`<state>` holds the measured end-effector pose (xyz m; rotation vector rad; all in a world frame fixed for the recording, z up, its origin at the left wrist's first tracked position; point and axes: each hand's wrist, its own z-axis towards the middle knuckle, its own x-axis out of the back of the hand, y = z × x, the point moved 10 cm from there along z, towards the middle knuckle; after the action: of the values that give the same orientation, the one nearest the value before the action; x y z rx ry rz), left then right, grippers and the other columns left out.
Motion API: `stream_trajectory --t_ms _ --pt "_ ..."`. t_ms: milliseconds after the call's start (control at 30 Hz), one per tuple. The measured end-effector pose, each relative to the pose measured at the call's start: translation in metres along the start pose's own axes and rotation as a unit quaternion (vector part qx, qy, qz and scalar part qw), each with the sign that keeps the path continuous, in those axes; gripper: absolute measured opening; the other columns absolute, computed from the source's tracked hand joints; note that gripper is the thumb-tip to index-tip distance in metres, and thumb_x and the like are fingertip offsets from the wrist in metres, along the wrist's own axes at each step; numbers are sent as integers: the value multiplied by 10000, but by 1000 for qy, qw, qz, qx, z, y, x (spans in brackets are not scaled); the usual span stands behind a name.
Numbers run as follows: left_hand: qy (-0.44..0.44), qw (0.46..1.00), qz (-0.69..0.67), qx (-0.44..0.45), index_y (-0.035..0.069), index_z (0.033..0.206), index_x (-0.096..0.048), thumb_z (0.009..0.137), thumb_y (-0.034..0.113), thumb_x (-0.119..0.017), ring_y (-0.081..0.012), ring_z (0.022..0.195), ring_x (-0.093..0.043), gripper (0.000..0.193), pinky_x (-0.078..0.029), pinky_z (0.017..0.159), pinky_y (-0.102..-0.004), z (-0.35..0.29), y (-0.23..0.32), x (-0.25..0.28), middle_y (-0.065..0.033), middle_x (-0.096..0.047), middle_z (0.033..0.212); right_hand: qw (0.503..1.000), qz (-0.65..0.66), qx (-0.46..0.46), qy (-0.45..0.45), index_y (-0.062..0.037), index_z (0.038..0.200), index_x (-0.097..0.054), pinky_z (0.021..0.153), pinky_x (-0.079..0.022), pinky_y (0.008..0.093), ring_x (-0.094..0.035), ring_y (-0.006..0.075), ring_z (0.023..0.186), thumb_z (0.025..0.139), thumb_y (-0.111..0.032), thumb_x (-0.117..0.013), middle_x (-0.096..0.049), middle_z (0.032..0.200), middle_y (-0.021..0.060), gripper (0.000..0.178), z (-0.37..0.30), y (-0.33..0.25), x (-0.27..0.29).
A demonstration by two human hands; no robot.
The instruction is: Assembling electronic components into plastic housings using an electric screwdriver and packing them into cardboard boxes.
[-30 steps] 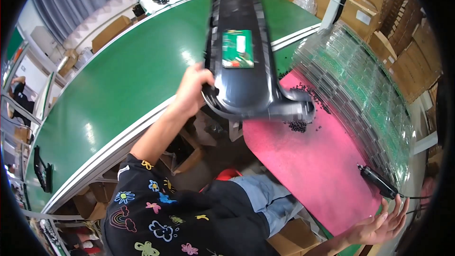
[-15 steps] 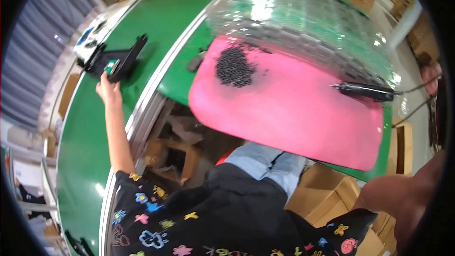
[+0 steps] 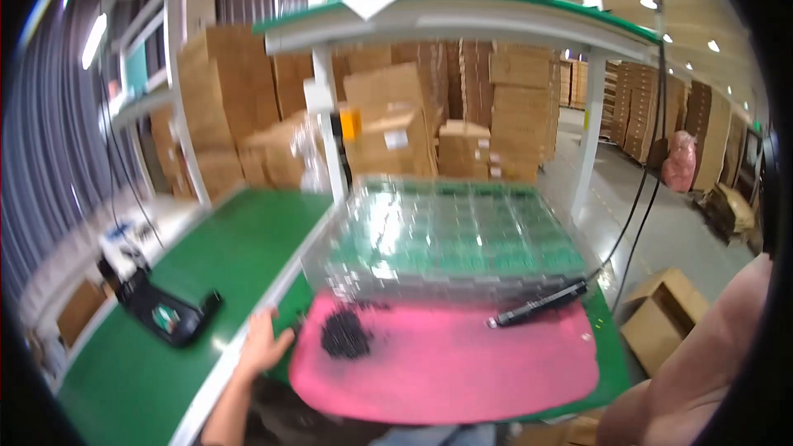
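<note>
My left hand [image 3: 263, 347] is over the metal edge between the left green surface and the pink mat [image 3: 462, 372]. Its fingers are stretched and the thumb stands apart, with nothing held. A pile of small dark pieces, like screws [image 3: 345, 334], lies on the mat to the right of the hand. Farther left, a black plastic housing [image 3: 178, 314] with a small green board [image 3: 166, 320] inside rests on the green surface, out of the hand's reach. A black corded electric screwdriver [image 3: 541, 304] lies at the mat's back right. My right arm [image 3: 694, 355] shows at the right; its hand is outside the picture.
Stacked clear plastic trays [image 3: 446, 239] stand behind the mat. A green-topped shelf [image 3: 462, 12] on white posts spans overhead. Hanging cables [image 3: 654, 173] run down at the right. An open carton [image 3: 661, 314] sits on the floor, and stacked cartons [image 3: 520, 107] fill the back.
My left hand has drawn back from the black housing toward the mat, letting go of it. The view has tilted up, showing the shelf and cartons. The housing now lies turned differently.
</note>
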<state>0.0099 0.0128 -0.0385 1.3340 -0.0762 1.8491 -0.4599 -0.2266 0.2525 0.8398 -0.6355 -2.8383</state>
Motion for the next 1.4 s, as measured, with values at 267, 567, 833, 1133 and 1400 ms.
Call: stream_trajectory --t_ms 267,567,833,1133,1400 --pt "-43 999 -15 28 -66 1115 -467 811 152 -600 -426 1021 -508 396 -417 896 -426 46 -11 -19 -269 -489 1084 983 102 -77 -133 -54 1312 -330 1068 -280 470 -320 325 1280 875 -366 -535 -298 1384 170 575 -13 -14 -15" --pt "37 948 -314 -19 -26 1258 -326 882 -2 -452 -273 1106 -460 397 -340 972 -349 20 109 10 -176 -444 1185 922 -229 -195 -243 -14 1211 -386 945 -342 442 -413 295 1064 806 -103 -531 -398 1211 162 440 -113 -4 129" --pt "-442 772 -449 -85 8 1232 -351 888 16 -480 -138 783 -492 367 -431 723 -264 -44 239 -130 -58 -491 920 371 -467 -603 -530 -12 1159 -521 716 -527 404 -585 318 1006 836 -226 -643 -590 1104 202 407 -360 -217 431" --pt "-427 782 -453 27 60 1264 -408 914 199 -545 -201 972 -508 402 -386 918 -442 -90 200 -210 -147 -519 1032 123 -628 -611 -466 -75 770 -599 593 -486 449 -632 336 691 771 -365 -658 -637 711 142 296 -341 -223 463" --pt "-532 806 -224 -132 92 1399 -240 927 356 -529 -275 1083 -518 613 -355 994 -472 -74 253 -197 -201 -447 1288 75 -626 -667 -397 -126 964 -615 677 -493 447 -636 320 796 801 -335 -632 -655 811 135 266 -355 -263 471"
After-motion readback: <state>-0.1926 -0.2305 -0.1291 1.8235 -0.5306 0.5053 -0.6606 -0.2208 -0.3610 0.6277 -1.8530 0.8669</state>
